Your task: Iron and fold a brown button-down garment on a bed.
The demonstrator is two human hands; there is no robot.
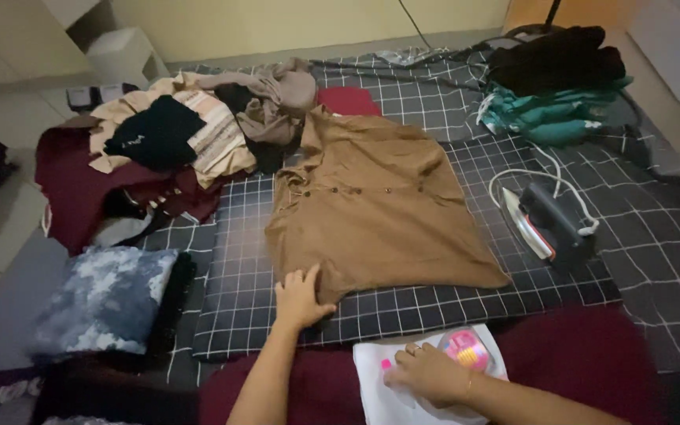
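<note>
Left hand (301, 299): open, flat on the lower hem of the brown shirt (375, 208), spread at centre on the checked mat (238, 283) | Right hand (426, 371): at 6 o'clock, fingers curled over a pink round container (466, 349), contents unseen, on white cloth (379, 393) | Iron (548, 224): at 3 o'clock, tilted on its side.

A dark checked blanket (403, 307) is covering the floor, carrying a brown shirt (379, 208) at its middle, an iron (548, 224) toward its right edge and a clothes heap (190, 130) at its far left corner.
</note>
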